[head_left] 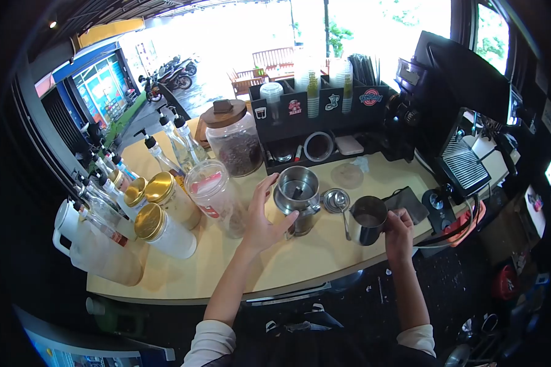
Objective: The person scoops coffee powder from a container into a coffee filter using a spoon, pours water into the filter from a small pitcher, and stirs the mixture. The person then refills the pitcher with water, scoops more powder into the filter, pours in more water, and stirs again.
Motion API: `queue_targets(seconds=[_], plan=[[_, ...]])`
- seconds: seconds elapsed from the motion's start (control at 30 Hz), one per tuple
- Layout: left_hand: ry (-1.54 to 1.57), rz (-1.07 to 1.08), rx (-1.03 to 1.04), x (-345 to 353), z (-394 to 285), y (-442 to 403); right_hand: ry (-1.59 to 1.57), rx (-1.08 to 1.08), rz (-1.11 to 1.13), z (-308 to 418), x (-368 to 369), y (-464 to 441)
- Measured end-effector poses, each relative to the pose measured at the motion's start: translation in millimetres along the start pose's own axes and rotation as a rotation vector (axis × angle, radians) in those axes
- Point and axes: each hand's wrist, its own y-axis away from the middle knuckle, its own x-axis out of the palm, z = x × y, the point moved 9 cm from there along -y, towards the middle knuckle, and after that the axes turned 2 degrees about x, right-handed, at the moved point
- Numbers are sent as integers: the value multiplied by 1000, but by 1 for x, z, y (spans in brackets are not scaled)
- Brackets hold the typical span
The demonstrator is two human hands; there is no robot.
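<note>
A metal coffee drip filter (299, 183) sits on top of a small glass (303, 226) on the wooden counter. My left hand (264, 221) is spread beside it, thumb and fingers apart; whether they touch the filter I cannot tell. In my right hand (399, 227) is a metal milk jug (367, 223), held by its handle side, its dark inside facing up. Between the filter and the jug lie a small round metal lid (335, 199) and a spoon (348, 227).
Left of my hand stand a clear plastic pitcher (217, 199), gold-lidded jars (168, 229) and several pump bottles (159, 153). A wooden-lidded jar (234, 144) and a black cup organiser (324, 113) line the back. An espresso machine (465, 159) is at right.
</note>
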Motion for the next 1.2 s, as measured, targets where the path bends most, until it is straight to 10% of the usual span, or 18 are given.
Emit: queue_targets(seconds=[0.73,1.0,1.2], plan=[[-128,-288,-67,-15,21,50,-14,-49,-68,-50,-69,-103],[-375,-760,-262,-85,51,109,-37,-91,-18,-42,-68,-98],[-278,-598,-305,-86,99,85,213,-459,-198,-11,-76,-82]])
